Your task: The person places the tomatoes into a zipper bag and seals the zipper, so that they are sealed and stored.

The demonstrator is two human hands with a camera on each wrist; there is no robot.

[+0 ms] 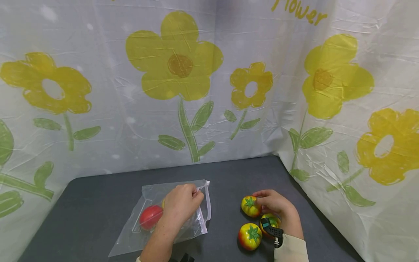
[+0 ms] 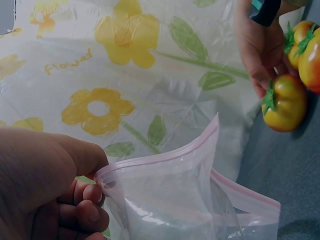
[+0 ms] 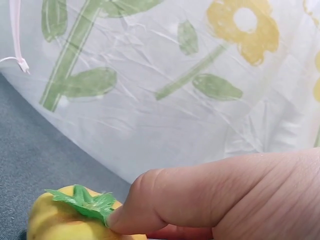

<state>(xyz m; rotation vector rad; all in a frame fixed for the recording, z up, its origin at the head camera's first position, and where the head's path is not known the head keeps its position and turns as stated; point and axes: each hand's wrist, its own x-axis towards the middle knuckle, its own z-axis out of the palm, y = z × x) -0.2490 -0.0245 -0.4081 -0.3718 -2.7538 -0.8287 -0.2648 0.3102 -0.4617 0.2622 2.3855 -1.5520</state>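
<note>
A clear zip bag (image 1: pixel 183 222) with a pink seal lies on the dark table (image 1: pixel 98 203); a red tomato (image 1: pixel 150 217) shows inside it. My left hand (image 1: pixel 181 203) pinches the bag's top edge (image 2: pixel 165 157) and lifts it. To the right lie three yellow-red toy tomatoes with green stems. My right hand (image 1: pixel 273 202) curls round the farthest one (image 1: pixel 250 206), thumb (image 3: pixel 200 192) at its stem (image 3: pixel 87 201). A second tomato (image 1: pixel 250 236) lies nearer me, and a third (image 1: pixel 271 222) sits partly under my right wrist.
White sheeting printed with yellow flowers (image 1: pixel 176 62) walls the table at the back and right. Bare dark tabletop lies to the left of the bag. A small black device (image 1: pixel 273 233) is strapped to my right wrist.
</note>
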